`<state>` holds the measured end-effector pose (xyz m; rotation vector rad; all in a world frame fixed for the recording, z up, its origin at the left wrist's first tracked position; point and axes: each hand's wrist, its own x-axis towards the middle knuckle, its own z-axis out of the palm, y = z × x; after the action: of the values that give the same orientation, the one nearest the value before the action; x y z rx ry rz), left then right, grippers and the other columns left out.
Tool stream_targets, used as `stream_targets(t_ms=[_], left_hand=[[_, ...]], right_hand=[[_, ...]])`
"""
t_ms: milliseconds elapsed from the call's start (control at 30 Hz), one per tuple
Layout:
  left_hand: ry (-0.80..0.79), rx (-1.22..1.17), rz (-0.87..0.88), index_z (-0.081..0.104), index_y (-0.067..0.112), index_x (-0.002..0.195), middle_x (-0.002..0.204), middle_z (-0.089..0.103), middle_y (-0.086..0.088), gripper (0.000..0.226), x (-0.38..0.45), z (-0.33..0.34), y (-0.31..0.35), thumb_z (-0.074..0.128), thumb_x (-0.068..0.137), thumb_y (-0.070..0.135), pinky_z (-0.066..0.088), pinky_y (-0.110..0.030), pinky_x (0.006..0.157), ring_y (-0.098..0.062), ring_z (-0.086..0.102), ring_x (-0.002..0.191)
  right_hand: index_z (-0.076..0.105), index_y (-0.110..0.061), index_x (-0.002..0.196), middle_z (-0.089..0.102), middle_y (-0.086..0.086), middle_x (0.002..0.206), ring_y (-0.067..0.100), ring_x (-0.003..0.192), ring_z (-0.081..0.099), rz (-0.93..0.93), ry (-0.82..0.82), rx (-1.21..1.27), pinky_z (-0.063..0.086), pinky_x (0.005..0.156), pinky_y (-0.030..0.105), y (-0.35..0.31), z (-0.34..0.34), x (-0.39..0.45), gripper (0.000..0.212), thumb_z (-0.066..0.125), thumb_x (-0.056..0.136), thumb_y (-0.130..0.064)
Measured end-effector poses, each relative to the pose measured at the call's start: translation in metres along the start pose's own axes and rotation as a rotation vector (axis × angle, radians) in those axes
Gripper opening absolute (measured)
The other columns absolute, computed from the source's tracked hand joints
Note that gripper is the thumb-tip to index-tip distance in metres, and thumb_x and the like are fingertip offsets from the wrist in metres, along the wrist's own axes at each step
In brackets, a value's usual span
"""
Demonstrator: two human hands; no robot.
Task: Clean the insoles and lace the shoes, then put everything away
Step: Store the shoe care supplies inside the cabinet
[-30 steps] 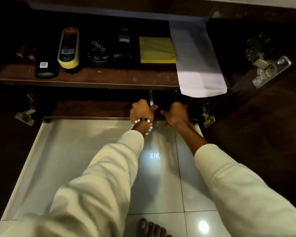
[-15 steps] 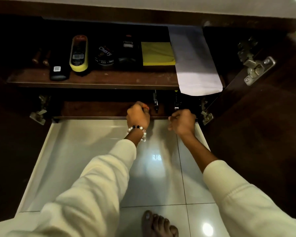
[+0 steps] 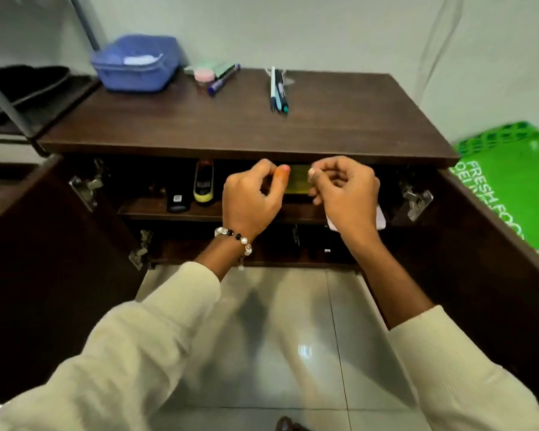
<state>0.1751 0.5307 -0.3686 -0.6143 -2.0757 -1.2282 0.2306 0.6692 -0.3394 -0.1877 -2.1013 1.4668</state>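
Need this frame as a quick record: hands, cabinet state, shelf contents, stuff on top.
left hand: raised before the upper shelf, fingers curled, nothing visibly held
right hand: same, fingers curled, nothing visibly held
cabinet: both doors open
upper shelf: yellow-rimmed bottle, black bottle, yellow cloth partly behind the hands
cabinet top: blue tub, pens, marker
right of the cabinet: green crate

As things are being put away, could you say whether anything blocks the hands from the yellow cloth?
Nothing visible does; the left hand and right hand hang before the open cabinet, the yellow cloth showing between them.
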Motion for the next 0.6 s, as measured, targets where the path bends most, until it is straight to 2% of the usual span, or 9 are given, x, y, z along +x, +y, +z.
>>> stream_targets(t_ms=[100, 167, 233, 300, 367, 400, 500, 600], left_hand=[[0.039, 0.080, 0.026, 0.062, 0.010, 0.074, 0.053, 0.052, 0.005, 0.028, 0.044, -0.013, 0.012, 0.056, 0.094, 0.028, 0.036, -0.027, 0.048, -0.013, 0.050, 0.047], [-0.020, 0.159, -0.032, 0.062, 0.011, 0.077, 0.057, 0.057, 0.002, 0.026, 0.067, -0.015, 0.014, 0.055, 0.094, 0.029, 0.041, -0.029, 0.053, -0.017, 0.054, 0.052], [-0.115, 0.277, -0.149, 0.063, 0.012, 0.083, 0.071, 0.066, -0.005, 0.025, 0.085, -0.013, 0.018, 0.053, 0.092, 0.032, 0.047, -0.033, 0.062, -0.026, 0.062, 0.069], [-0.153, 0.395, -0.198, 0.066, 0.013, 0.090, 0.084, 0.068, -0.009, 0.024, 0.099, -0.007, 0.020, 0.052, 0.092, 0.033, 0.044, -0.032, 0.066, -0.030, 0.063, 0.083], [-0.155, 0.408, -0.256, 0.067, 0.011, 0.093, 0.093, 0.069, -0.011, 0.023, 0.115, 0.000, 0.015, 0.053, 0.092, 0.029, 0.043, -0.033, 0.069, -0.032, 0.062, 0.090], [-0.160, 0.381, -0.314, 0.068, 0.009, 0.094, 0.096, 0.069, -0.013, 0.023, 0.125, 0.005, 0.009, 0.053, 0.091, 0.026, 0.045, -0.033, 0.073, -0.032, 0.062, 0.093], [-0.183, 0.294, -0.472, 0.071, 0.005, 0.098, 0.104, 0.070, -0.014, 0.023, 0.148, 0.017, -0.014, 0.054, 0.093, 0.019, 0.044, -0.029, 0.086, -0.028, 0.063, 0.102], [-0.164, 0.241, -0.516, 0.072, 0.007, 0.103, 0.108, 0.070, -0.011, 0.024, 0.163, 0.027, -0.028, 0.056, 0.094, 0.021, 0.042, -0.025, 0.092, -0.023, 0.062, 0.106]], right_hand=[[0.066, -0.012, 0.083, 0.067, 0.003, 0.063, 0.016, 0.053, 0.066, 0.004, 0.091, 0.010, 0.054, 0.049, 0.029, -0.023, 0.004, 0.024, 0.007, 0.064, 0.089, -0.016], [0.064, -0.012, 0.083, 0.066, 0.007, 0.062, 0.016, 0.047, 0.065, 0.016, 0.130, -0.011, 0.049, 0.041, 0.024, -0.033, 0.004, 0.040, 0.010, 0.061, 0.091, -0.015], [0.064, -0.012, 0.079, 0.067, 0.006, 0.065, 0.012, 0.045, 0.063, 0.020, 0.122, -0.093, 0.045, 0.039, 0.019, -0.040, 0.002, 0.062, 0.012, 0.062, 0.090, -0.015], [0.066, -0.013, 0.073, 0.069, 0.006, 0.070, 0.011, 0.048, 0.063, 0.081, 0.069, -0.156, 0.051, 0.045, 0.024, -0.040, 0.003, 0.087, 0.015, 0.065, 0.088, -0.016], [0.069, -0.014, 0.076, 0.071, 0.003, 0.077, 0.012, 0.063, 0.065, 0.130, -0.020, -0.228, 0.056, 0.063, 0.030, -0.037, 0.008, 0.113, 0.011, 0.071, 0.083, -0.022], [0.070, -0.015, 0.080, 0.071, 0.001, 0.080, 0.012, 0.071, 0.064, 0.131, -0.073, -0.268, 0.054, 0.068, 0.029, -0.034, 0.012, 0.123, 0.012, 0.073, 0.082, -0.026], [0.072, -0.011, 0.089, 0.068, 0.000, 0.083, 0.012, 0.077, 0.060, 0.069, -0.173, -0.368, 0.041, 0.068, 0.022, -0.029, 0.030, 0.140, 0.024, 0.072, 0.082, -0.034], [0.073, -0.004, 0.082, 0.069, 0.007, 0.074, 0.018, 0.070, 0.060, 0.021, -0.170, -0.430, 0.040, 0.064, 0.026, -0.025, 0.047, 0.153, 0.037, 0.069, 0.083, -0.041]])
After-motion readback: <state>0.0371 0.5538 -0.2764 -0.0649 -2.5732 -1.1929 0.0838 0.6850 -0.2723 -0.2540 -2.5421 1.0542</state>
